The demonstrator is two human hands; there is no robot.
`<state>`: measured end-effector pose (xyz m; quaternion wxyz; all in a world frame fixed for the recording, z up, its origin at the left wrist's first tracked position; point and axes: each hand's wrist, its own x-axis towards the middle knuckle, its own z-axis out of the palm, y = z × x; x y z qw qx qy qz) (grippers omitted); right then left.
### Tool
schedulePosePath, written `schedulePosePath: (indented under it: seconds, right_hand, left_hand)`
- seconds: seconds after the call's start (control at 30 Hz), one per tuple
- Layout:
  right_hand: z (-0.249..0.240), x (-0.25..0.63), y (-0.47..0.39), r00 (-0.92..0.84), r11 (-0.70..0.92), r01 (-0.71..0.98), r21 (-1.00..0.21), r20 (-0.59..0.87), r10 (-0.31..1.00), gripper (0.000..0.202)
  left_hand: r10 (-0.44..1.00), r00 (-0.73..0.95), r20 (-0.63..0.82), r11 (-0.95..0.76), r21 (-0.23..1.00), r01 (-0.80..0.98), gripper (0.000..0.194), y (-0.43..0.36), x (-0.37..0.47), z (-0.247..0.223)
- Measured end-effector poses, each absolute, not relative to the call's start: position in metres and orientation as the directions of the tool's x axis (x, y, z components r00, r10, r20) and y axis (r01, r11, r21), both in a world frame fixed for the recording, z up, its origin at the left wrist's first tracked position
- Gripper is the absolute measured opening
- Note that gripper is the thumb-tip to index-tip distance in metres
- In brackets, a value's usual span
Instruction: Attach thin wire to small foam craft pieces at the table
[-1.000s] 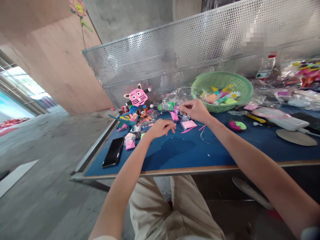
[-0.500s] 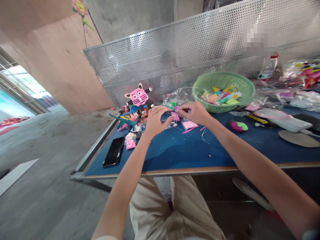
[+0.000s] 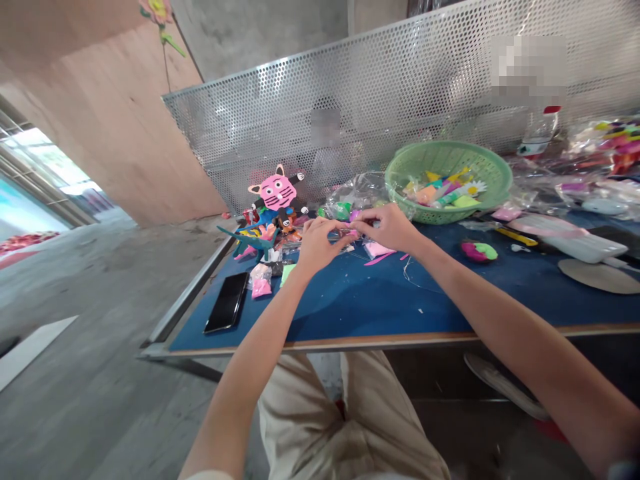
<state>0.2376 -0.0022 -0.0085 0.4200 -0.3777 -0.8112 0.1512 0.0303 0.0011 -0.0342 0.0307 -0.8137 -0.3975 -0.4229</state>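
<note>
On the blue counter (image 3: 350,310), the green basket (image 3: 433,214) stands at two o'clock from the work and the phone (image 3: 227,303) lies at eight. The right hand (image 3: 393,227) looks to have its fingers pinched on a small pink piece (image 3: 353,233); the left hand (image 3: 318,247) curls in from nine o'clock, its grip impossible to tell. Pressing hard could dent the piece if soft; the loose thread (image 3: 405,271) at four o'clock might snag a wrist.

In the centre, the left hand (image 3: 319,248) and right hand (image 3: 389,228) are partly covering a pink piece (image 3: 353,233), too small to tell. At upper left, the top edge is cutting the flower (image 3: 158,9).
</note>
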Motion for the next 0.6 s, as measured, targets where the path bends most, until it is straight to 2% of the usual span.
schedulePosePath:
  seconds: [0.17,0.3,0.47,0.6]
  right_hand:
    - [-0.008,0.234,-0.004,-0.361,0.649,0.468,-0.600,0.541,0.760,0.026]
    - [-0.006,0.236,-0.003,-0.326,0.614,0.360,-0.702,0.522,0.788,0.025]
    - [0.005,0.256,0.007,-0.249,0.584,0.238,-0.776,0.532,0.809,0.050]
    - [0.010,0.280,0.026,-0.108,0.497,0.023,-0.868,0.492,0.864,0.064]
  left_hand:
    - [0.622,0.319,0.715,-0.681,0.292,0.672,0.023,0.002,0.030,-0.034]
    - [0.678,0.366,0.637,-0.701,0.412,0.582,0.027,0.000,0.029,-0.030]
    - [0.728,0.294,0.619,-0.675,0.570,0.468,0.032,0.002,0.020,-0.022]
    - [0.775,0.193,0.601,-0.629,0.706,0.326,0.034,0.009,0.007,-0.015]
